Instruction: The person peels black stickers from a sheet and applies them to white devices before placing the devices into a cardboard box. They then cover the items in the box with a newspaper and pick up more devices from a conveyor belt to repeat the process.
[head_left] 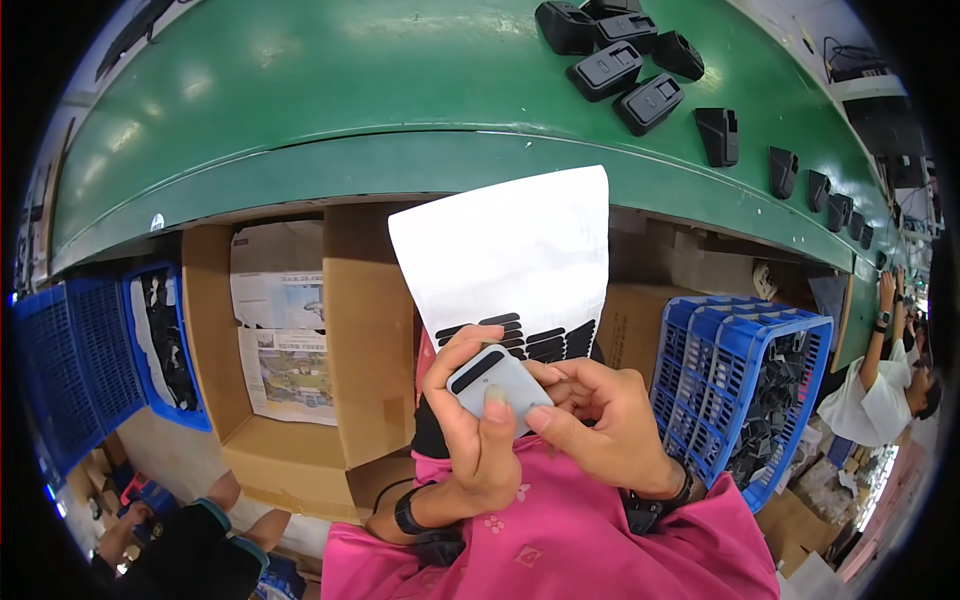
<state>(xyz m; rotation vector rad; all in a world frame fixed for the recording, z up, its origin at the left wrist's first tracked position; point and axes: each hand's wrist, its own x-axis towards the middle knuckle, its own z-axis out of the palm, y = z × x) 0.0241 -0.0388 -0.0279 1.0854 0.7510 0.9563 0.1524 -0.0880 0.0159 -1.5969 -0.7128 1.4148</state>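
My left hand (472, 430) is wrapped round a small, flat, light grey device (512, 388) with rounded corners. A black strip (478, 370) lies along its upper left end, and my left thumb presses on its face. My right hand (610, 425) is closed at the device's right corner, thumb on the edge and fingers curled behind. Just beyond the hands, a white sheet (510, 250) stretches from my lap to the bench edge. Several black rounded strips (575, 342) sit on its near part, partly hidden by my hands.
Several black charger-like blocks (608, 70) stand on the green bench (330, 90) ahead. A cardboard box (372, 330) lined with newspaper is at left, beside blue crates (90, 350). Another blue crate (690, 390) with black parts is at right. Other people work on both sides.
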